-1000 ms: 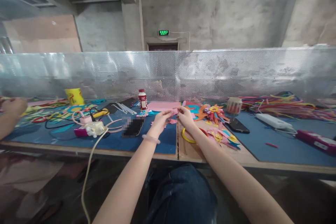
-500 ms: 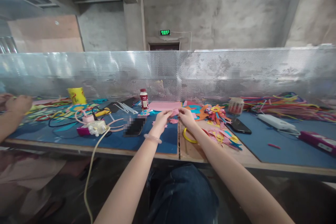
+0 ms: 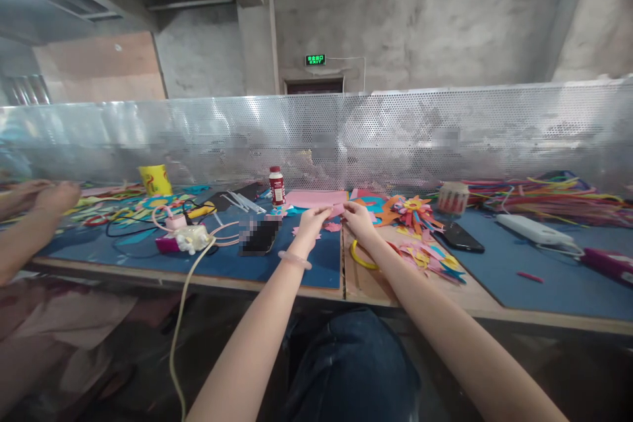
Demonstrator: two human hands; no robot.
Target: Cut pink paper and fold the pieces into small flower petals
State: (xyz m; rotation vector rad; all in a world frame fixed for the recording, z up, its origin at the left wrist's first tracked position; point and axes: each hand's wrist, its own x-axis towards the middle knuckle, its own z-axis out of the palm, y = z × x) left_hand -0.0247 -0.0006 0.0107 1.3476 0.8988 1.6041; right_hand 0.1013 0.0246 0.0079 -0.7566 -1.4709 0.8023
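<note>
Between my two hands is a small piece of pink paper, raised a little over the table. My left hand pinches its left end, and a pale bangle circles that wrist. At its right end, my right hand grips it with closed fingertips. Small pink paper cutouts lie just below the held piece. Behind it is a larger pink sheet. A layered multicoloured paper flower sits to the right of my right hand, and a yellow ring lies beneath my right wrist.
Paper scraps are heaped right of my forearm. A red-capped bottle, a dark phone and a power strip with cables stand left. Another phone lies right. A co-worker's hands are far left. A perforated metal screen runs behind.
The whole view has shifted slightly, so things appear a little further right. Both hands still hold the pink paper, with the fingers slightly moved along it.
</note>
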